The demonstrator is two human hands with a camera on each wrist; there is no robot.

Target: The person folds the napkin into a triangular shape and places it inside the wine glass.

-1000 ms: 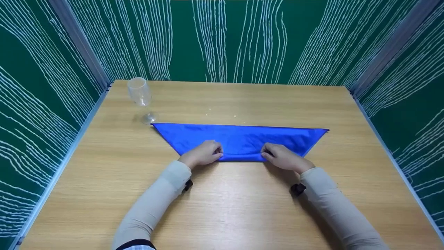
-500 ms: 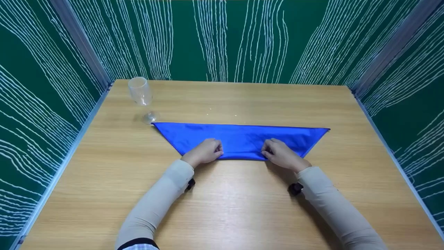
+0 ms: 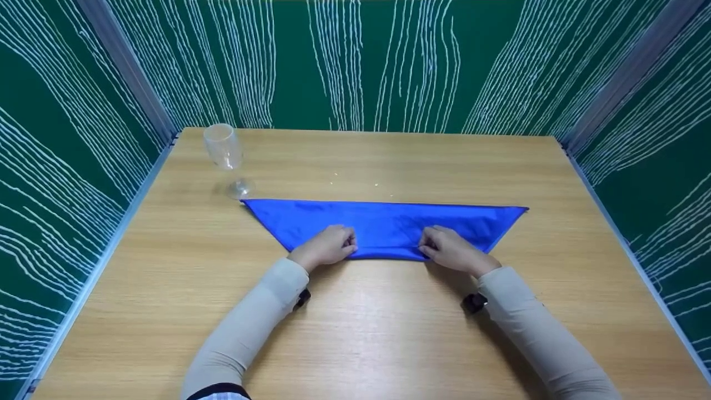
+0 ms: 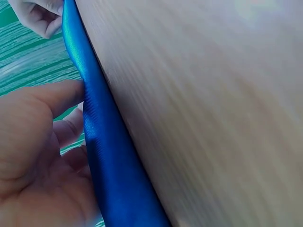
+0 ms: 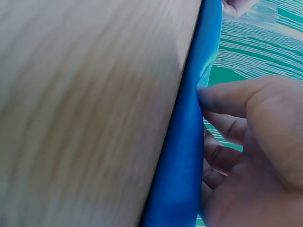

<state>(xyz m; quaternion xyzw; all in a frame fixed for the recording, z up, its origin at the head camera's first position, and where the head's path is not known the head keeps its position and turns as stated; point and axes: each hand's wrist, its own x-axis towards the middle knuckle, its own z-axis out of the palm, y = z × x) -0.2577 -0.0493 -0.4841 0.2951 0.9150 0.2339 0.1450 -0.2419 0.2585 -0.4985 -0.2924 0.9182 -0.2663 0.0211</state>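
Note:
A blue satiny cloth napkin (image 3: 383,225) lies on the table, folded into a long trapezoid with its wide side away from me and its pointed corners to left and right. Along its near edge runs a narrow rolled fold (image 3: 387,253). My left hand (image 3: 326,244) pinches this fold left of the middle; in the left wrist view its thumb (image 4: 66,94) presses on the cloth, the fingers curled behind. Right of the middle, my right hand (image 3: 452,248) holds the same fold, its thumb (image 5: 227,97) denting the fabric in the right wrist view. The fingertips are partly hidden.
An upright clear stemmed glass (image 3: 225,149) stands at the back left, its foot close to the napkin's left corner. Several tiny white specks dot the wooden table (image 3: 366,333) behind the cloth. Green walls with white lines (image 3: 294,66) enclose the back and sides.

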